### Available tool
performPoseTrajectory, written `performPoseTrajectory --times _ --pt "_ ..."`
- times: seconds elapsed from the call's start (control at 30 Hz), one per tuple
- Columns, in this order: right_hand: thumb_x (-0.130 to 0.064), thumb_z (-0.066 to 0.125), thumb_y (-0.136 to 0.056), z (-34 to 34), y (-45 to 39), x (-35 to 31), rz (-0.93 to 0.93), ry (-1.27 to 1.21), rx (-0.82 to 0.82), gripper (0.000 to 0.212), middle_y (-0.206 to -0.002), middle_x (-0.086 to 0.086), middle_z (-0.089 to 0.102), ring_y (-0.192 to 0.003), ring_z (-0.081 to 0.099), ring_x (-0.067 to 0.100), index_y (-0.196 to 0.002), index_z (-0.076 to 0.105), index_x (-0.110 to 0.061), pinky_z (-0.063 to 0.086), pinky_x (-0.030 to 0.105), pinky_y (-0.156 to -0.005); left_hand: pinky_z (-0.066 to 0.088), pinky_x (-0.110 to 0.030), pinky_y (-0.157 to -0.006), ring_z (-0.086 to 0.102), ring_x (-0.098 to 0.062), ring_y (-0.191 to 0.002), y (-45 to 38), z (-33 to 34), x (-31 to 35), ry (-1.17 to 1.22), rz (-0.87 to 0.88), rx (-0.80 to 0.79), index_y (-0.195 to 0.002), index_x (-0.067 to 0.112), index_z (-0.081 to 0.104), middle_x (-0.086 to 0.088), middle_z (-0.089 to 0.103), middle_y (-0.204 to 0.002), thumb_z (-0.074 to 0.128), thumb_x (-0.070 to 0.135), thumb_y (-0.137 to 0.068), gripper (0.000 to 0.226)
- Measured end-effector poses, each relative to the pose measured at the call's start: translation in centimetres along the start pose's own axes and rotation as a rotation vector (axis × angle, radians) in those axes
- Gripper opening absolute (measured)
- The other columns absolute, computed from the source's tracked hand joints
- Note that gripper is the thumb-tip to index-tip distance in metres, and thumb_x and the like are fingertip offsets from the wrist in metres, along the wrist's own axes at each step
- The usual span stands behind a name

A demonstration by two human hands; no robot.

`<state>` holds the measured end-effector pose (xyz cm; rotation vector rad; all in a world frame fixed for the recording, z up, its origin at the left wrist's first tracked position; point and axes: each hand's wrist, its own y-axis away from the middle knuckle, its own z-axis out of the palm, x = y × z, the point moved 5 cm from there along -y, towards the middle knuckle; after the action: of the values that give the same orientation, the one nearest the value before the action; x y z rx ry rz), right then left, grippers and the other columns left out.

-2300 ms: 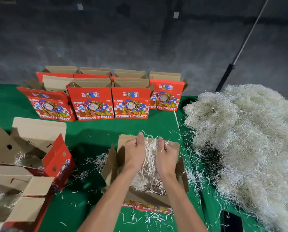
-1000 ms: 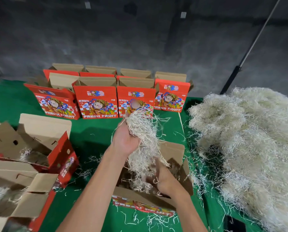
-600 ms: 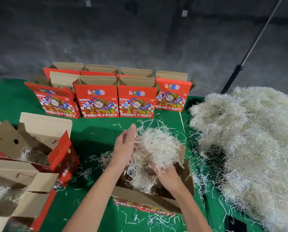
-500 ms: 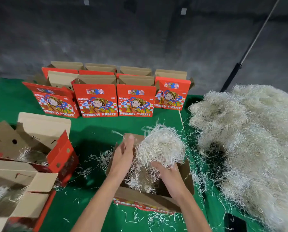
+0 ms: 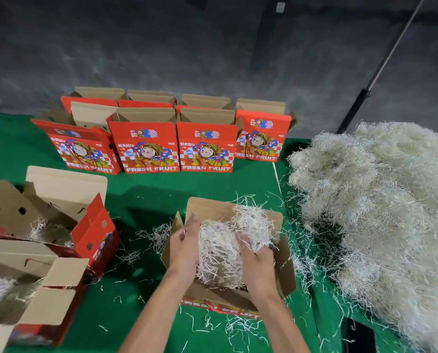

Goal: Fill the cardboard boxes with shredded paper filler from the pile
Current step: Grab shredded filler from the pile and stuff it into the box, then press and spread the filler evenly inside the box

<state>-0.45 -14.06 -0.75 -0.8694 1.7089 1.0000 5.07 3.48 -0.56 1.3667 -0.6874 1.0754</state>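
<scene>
The open box (image 5: pixel 228 253) sits on the green cloth (image 5: pixel 149 200), directly in front of the person, with its flaps standing up and its red printed front facing the camera. Both hands are down inside it, one on each side of a wad of filler (image 5: pixel 220 250). The left hand (image 5: pixel 184 250) presses its palm against the left side of the wad, fingers loosely bent round it. The right hand (image 5: pixel 256 258) holds the right side, fingers curled into the strands; more filler spills over its knuckles toward the box's far flap. The wad rises above the box's rim.

Right of the box lies the pile (image 5: pixel 381 215), a broad heap of pale shredded paper that runs from the far edge of the cloth to the near edge. Loose strands are scattered on the cloth around the box, thickest just left of it and in front of it.

Behind the box, near the dark wall, stands a double row of red boxes (image 5: pixel 172 138), upright with their top flaps open. Left of the box are two more open boxes (image 5: pixel 42 240), tilted and touching each other, each with some filler visible inside. A dark pole (image 5: pixel 381 64) leans behind the pile.
</scene>
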Motion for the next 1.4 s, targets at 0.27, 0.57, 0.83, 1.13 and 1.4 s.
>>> performPoseTrajectory --times 0.27,0.57,0.83,1.13,1.4 --pt "-0.029 0.053 -0.098 1.3 0.9 -1.0 -0.080 0.086 -0.195 0.038 -0.043 -0.013 0.027 -0.037 0.020 0.008 -0.062 0.046 -0.018 0.020 0.021 -0.039 0.037 -0.034 -0.092 0.052 0.003 -0.083 0.8 1.6 -0.3 -0.241 0.050 -0.118 -0.096 0.035 0.050 0.020 0.054 -0.092 0.056 0.071 -0.084 0.038" --pt "-0.032 0.059 -0.098 -5.8 -0.7 0.1 -0.043 0.119 -0.096 0.036 -0.042 -0.012 0.033 -0.035 0.022 0.008 -0.066 0.048 -0.018 0.019 0.019 -0.035 0.025 -0.019 -0.034 0.033 -0.005 -0.034 -1.1 -1.3 4.6 -0.614 0.448 -0.006 -0.087 0.014 0.063 0.013 0.050 -0.050 0.056 0.037 -0.099 0.027" --pt "-0.026 0.071 -0.090 -5.8 0.1 -2.4 -0.317 0.541 0.021 0.020 -0.087 -0.016 0.060 -0.071 0.059 -0.009 -0.102 0.056 -0.030 0.044 0.001 -0.062 0.055 -0.018 -0.064 0.065 -0.002 -0.072 -0.1 0.0 3.9 -1.275 0.562 0.014 -0.101 0.025 0.062 0.009 0.068 -0.088 0.069 0.036 -0.091 0.016" --pt "-0.004 0.055 -0.094 0.3 -5.1 -1.0 -0.089 1.013 -0.314 0.030 -0.096 0.005 0.062 -0.080 0.067 0.020 -0.124 0.054 -0.007 0.058 0.029 -0.075 0.046 -0.021 -0.054 0.061 -0.012 -0.070 -3.6 6.5 -1.2 -1.288 0.227 -0.600 -0.108 0.024 0.061 0.002 0.064 -0.094 0.054 0.010 -0.095 0.021" --pt "-0.020 0.050 -0.101 3.8 -9.0 6.0 0.097 1.228 -0.596 0.036 -0.140 0.011 0.056 -0.125 0.054 0.026 -0.136 0.057 -0.016 0.036 0.034 -0.110 0.043 -0.043 -0.097 0.053 -0.039 -0.122 -6.7 6.8 -8.3 -1.752 0.100 -0.764 -0.137 0.007 0.045 -0.018 0.052 -0.139 0.049 0.006 -0.092 0.045"
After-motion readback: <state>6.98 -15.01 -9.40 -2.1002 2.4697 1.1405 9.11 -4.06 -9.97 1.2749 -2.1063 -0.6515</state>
